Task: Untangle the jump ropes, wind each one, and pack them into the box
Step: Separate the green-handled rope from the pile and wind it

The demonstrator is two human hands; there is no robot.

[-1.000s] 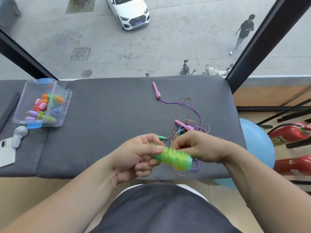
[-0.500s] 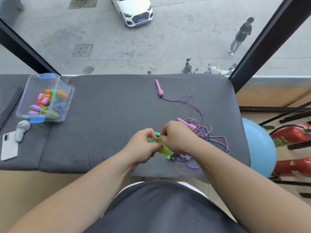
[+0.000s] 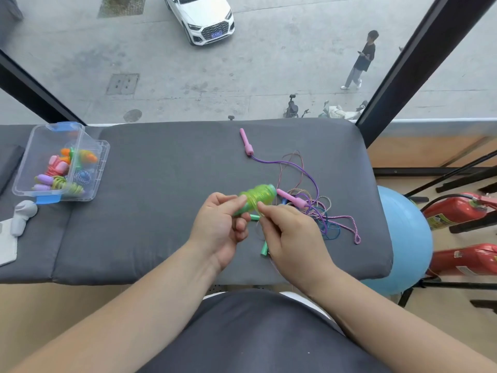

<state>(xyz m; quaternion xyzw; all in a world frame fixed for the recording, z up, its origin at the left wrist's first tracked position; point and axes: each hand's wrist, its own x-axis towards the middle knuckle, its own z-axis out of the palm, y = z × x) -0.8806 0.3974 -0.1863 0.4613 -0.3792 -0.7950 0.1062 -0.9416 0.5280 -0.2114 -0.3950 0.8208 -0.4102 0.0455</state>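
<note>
1. Done: the clear box (image 3: 40, 146) sits at the left end of the grey worktop (image 3: 161, 197) and holds several wound ropes (image 3: 63, 170) in pink, orange, purple and green. We cannot count them exactly through the plastic.
2. In hand: a green rope (image 3: 258, 197) is wound into a thick bundle held above the middle of the worktop, and it is blurred by motion. The left hand (image 3: 219, 227) has its fingers curled round the handle end of the bundle. The right hand (image 3: 291, 238) is curled too, and its fingertips appear to pinch the thin cord just beside the coils.
3. A second green handle (image 3: 265, 249) shows beneath the right hand. We cannot tell whether it lies on the worktop or hangs from the cord. We judge that this rope's winding is nearly finished and only the tail remains to be secured.
4. Left to do: this bundle has to travel well across to the box.
5. Also left: a purple rope with one pink handle (image 3: 247, 143) far out and another pink handle (image 3: 292, 198) just beside the bundle runs into a tangle (image 3: 320, 214) of purple, blue and speckled cords to the right. We judge that at least two or three ropes there need freeing, winding and packing.
</note>
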